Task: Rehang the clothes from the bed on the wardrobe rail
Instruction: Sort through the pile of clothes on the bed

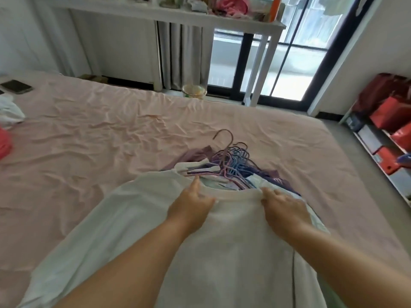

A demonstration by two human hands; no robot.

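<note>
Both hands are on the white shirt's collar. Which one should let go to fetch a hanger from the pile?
Probably the left hand: its forefinger already points at the hangers, nearly touching the nearest pink one. The right hand pinches the white shirt collar farther from the pile and can hold it.

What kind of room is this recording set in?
Most likely a home bedroom. A wide bed with a wrinkled pink sheet fills the view, a pile of clothes on hangers lies on it, and a white desk stands by a curtained glass door.
</note>
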